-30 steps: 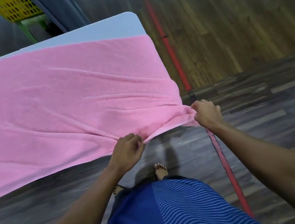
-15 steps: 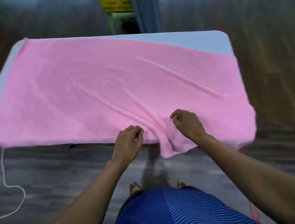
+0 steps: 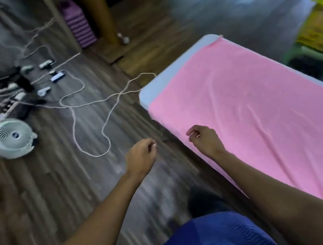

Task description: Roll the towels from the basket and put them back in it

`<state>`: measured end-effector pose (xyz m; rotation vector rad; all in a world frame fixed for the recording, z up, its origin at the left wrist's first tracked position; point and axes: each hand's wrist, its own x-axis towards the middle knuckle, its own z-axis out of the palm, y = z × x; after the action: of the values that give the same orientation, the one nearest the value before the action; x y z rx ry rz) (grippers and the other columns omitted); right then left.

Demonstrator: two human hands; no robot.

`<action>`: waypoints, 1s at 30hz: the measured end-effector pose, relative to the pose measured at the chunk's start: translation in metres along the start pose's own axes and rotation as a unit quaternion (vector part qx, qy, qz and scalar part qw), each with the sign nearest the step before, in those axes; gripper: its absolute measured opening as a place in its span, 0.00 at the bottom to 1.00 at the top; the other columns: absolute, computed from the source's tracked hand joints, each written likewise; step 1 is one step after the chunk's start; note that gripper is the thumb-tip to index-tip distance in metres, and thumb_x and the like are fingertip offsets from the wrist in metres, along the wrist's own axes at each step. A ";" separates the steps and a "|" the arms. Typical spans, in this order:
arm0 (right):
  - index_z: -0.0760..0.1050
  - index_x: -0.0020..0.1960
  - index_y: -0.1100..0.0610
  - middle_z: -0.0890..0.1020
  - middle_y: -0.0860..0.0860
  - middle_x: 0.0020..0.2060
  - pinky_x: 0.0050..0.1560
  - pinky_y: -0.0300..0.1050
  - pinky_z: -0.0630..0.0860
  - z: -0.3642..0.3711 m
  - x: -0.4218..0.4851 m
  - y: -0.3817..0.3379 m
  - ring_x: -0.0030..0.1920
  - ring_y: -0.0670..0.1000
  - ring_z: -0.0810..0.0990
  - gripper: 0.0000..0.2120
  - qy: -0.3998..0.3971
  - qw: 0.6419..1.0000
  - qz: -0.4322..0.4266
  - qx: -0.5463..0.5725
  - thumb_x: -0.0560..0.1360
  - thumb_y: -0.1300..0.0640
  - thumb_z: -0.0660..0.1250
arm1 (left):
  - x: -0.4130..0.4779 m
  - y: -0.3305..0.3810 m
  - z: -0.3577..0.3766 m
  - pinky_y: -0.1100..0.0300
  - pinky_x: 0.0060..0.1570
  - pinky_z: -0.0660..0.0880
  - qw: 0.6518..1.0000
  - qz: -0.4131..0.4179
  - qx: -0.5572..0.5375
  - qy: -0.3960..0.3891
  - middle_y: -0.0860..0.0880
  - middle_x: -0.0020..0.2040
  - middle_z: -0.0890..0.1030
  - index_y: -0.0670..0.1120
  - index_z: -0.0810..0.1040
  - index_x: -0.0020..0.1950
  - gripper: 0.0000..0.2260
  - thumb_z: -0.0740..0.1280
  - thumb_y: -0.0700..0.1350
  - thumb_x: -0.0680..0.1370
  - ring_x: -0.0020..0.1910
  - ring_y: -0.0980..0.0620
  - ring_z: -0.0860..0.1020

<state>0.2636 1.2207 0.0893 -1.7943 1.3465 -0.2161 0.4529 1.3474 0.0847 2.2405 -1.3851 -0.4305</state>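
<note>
Both hands have let go of the cloth: left hand (image 3: 142, 157) and right hand (image 3: 205, 138) hover, fingers (image 3: 194, 130) loosely curled, empty. The pink towel (image 3: 250, 107) lies spread flat on the bench (image 3: 162, 79), ready, I judge, for rolling.

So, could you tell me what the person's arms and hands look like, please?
Both forearms are bare, with no sleeves showing; the left hand and right hand wear no gloves or watch. The person wears a blue garment with fine wavy stripes.
</note>
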 end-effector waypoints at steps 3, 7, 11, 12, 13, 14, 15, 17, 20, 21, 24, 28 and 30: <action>0.78 0.44 0.43 0.83 0.44 0.42 0.50 0.46 0.77 0.035 0.055 -0.052 0.45 0.50 0.80 0.12 -0.044 0.998 -0.036 -0.022 0.74 0.57 0.58 | 0.031 -0.046 -0.029 0.56 0.38 0.71 0.998 -0.062 0.002 0.009 0.50 0.38 0.80 0.48 0.79 0.43 0.07 0.63 0.47 0.76 0.40 0.47 0.78; 0.80 0.48 0.45 0.84 0.45 0.47 0.53 0.45 0.76 0.075 0.140 -0.112 0.49 0.49 0.81 0.12 -0.075 0.995 -0.067 -0.025 0.75 0.58 0.60 | 0.095 -0.094 -0.067 0.60 0.38 0.65 0.993 -0.112 0.016 0.021 0.51 0.42 0.81 0.47 0.80 0.47 0.05 0.66 0.45 0.78 0.42 0.50 0.78; 0.81 0.47 0.48 0.84 0.46 0.47 0.49 0.40 0.73 0.101 0.231 -0.175 0.50 0.49 0.81 0.10 -0.084 0.994 -0.071 0.003 0.74 0.59 0.62 | 0.186 -0.136 -0.102 0.56 0.42 0.73 0.989 -0.139 0.039 0.002 0.54 0.43 0.79 0.50 0.79 0.47 0.05 0.64 0.48 0.78 0.44 0.51 0.78; 0.81 0.47 0.48 0.84 0.46 0.47 0.49 0.40 0.72 0.104 0.251 -0.190 0.50 0.50 0.81 0.10 -0.088 0.994 -0.068 0.008 0.74 0.59 0.63 | 0.210 -0.143 -0.111 0.55 0.42 0.73 0.989 -0.141 0.041 -0.004 0.55 0.42 0.78 0.51 0.79 0.47 0.05 0.64 0.48 0.78 0.44 0.52 0.78; 0.81 0.47 0.48 0.84 0.46 0.47 0.50 0.40 0.73 0.106 0.271 -0.203 0.51 0.50 0.80 0.10 -0.087 0.994 -0.063 0.013 0.74 0.59 0.63 | 0.234 -0.148 -0.120 0.56 0.42 0.73 0.989 -0.137 0.044 -0.009 0.56 0.41 0.77 0.51 0.79 0.47 0.05 0.64 0.48 0.78 0.44 0.52 0.77; 0.81 0.46 0.47 0.84 0.46 0.48 0.51 0.41 0.73 0.107 0.291 -0.214 0.52 0.50 0.80 0.11 -0.084 0.995 -0.057 0.017 0.74 0.59 0.62 | 0.258 -0.151 -0.128 0.57 0.41 0.71 0.990 -0.133 0.049 -0.012 0.57 0.41 0.76 0.51 0.79 0.48 0.05 0.64 0.48 0.78 0.43 0.53 0.77; 0.81 0.46 0.46 0.84 0.45 0.48 0.53 0.42 0.74 0.107 0.310 -0.224 0.53 0.50 0.80 0.11 -0.081 0.995 -0.049 0.024 0.74 0.58 0.62 | 0.281 -0.154 -0.137 0.58 0.41 0.69 0.990 -0.131 0.051 -0.015 0.57 0.40 0.75 0.51 0.79 0.48 0.05 0.64 0.47 0.78 0.42 0.54 0.76; 0.80 0.45 0.45 0.84 0.46 0.48 0.53 0.43 0.75 0.103 0.345 -0.240 0.52 0.50 0.80 0.11 -0.080 0.996 -0.029 0.036 0.74 0.58 0.62 | 0.329 -0.158 -0.149 0.60 0.41 0.68 0.991 -0.125 0.052 -0.021 0.58 0.40 0.76 0.51 0.80 0.49 0.05 0.64 0.47 0.79 0.43 0.55 0.76; 0.80 0.45 0.45 0.84 0.46 0.47 0.51 0.44 0.76 0.091 0.397 -0.259 0.50 0.49 0.80 0.11 -0.065 0.997 -0.006 0.051 0.75 0.58 0.62 | 0.404 -0.167 -0.157 0.59 0.41 0.69 0.993 -0.099 0.046 -0.048 0.58 0.39 0.75 0.51 0.80 0.50 0.05 0.64 0.48 0.78 0.43 0.54 0.77; 0.80 0.45 0.46 0.84 0.45 0.47 0.51 0.44 0.76 0.087 0.416 -0.262 0.49 0.49 0.80 0.11 -0.056 0.997 0.001 0.059 0.75 0.58 0.62 | 0.432 -0.169 -0.158 0.58 0.42 0.71 0.993 -0.089 0.042 -0.058 0.58 0.39 0.75 0.51 0.80 0.49 0.05 0.64 0.48 0.78 0.43 0.53 0.77; 0.81 0.45 0.46 0.84 0.44 0.45 0.52 0.45 0.77 0.077 0.477 -0.273 0.48 0.48 0.80 0.10 -0.044 0.995 0.026 0.081 0.74 0.57 0.63 | 0.521 -0.171 -0.155 0.55 0.44 0.74 0.995 -0.050 0.035 -0.074 0.55 0.39 0.77 0.49 0.80 0.48 0.05 0.65 0.47 0.78 0.42 0.50 0.78; 0.80 0.43 0.45 0.83 0.41 0.44 0.51 0.41 0.76 0.055 0.569 -0.289 0.48 0.45 0.80 0.12 -0.010 0.994 0.040 0.099 0.74 0.58 0.61 | 0.643 -0.166 -0.145 0.53 0.43 0.76 0.996 0.003 0.042 -0.073 0.52 0.40 0.81 0.50 0.80 0.45 0.06 0.64 0.49 0.76 0.42 0.48 0.80; 0.80 0.42 0.44 0.84 0.43 0.44 0.50 0.40 0.75 0.035 0.611 -0.296 0.46 0.46 0.81 0.12 0.031 0.991 0.054 0.120 0.74 0.59 0.62 | 0.703 -0.158 -0.137 0.52 0.43 0.76 0.994 0.047 0.051 -0.089 0.53 0.41 0.81 0.51 0.79 0.45 0.07 0.63 0.50 0.75 0.42 0.49 0.79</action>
<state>0.7381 0.7339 0.0708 -1.5220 1.3951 -0.3615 0.9496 0.8075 0.1006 2.2508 -1.6291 -0.5492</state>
